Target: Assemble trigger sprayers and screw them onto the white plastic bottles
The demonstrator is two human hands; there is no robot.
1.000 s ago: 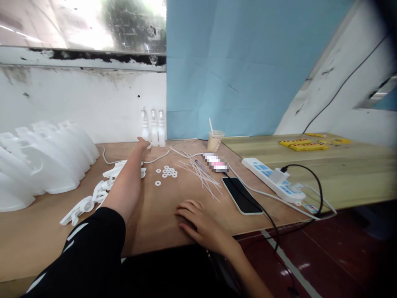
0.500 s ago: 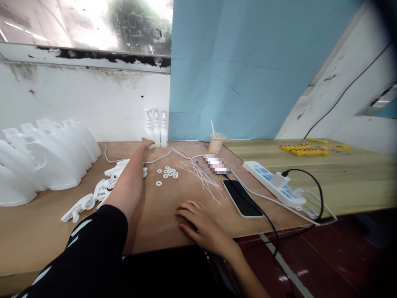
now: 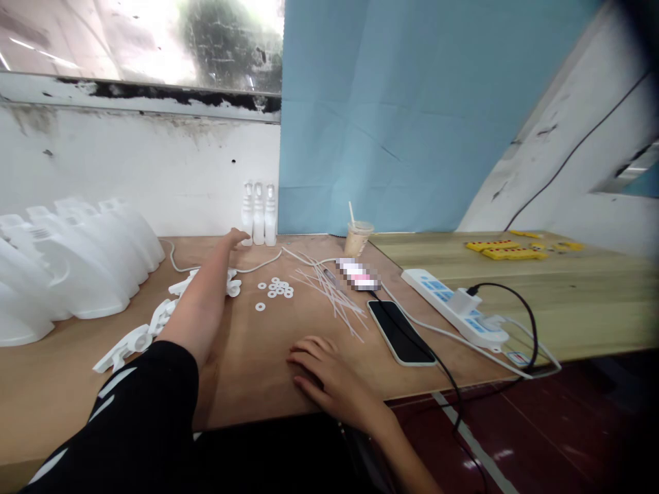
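Note:
My left hand (image 3: 237,238) reaches to the back of the table, beside the lower part of the leftmost of three white spray bottles (image 3: 248,213). Its fingers look stretched out, and whether they still touch the bottle is hard to see. The three bottles stand upright in a row against the wall. Near the front edge my right hand (image 3: 329,374) lies on the tabletop, fingers spread, holding nothing. Several white ring washers (image 3: 279,289) and a loose bunch of thin white tubes (image 3: 337,298) lie between the hands. White trigger spray heads (image 3: 134,341) lie partly behind my left forearm.
Large white bottle bodies (image 3: 97,267) stand in a row at left. To the right are a black-screened phone (image 3: 401,333), a blurred-out phone (image 3: 357,274), a power strip (image 3: 437,291) with cables, and a drink cup (image 3: 359,239). Yellow parts (image 3: 515,253) lie farther right.
The leftmost spray bottle was tilted and now stands upright beside the other two. My left hand has drawn back slightly to the left. My right hand stays in about the same place.

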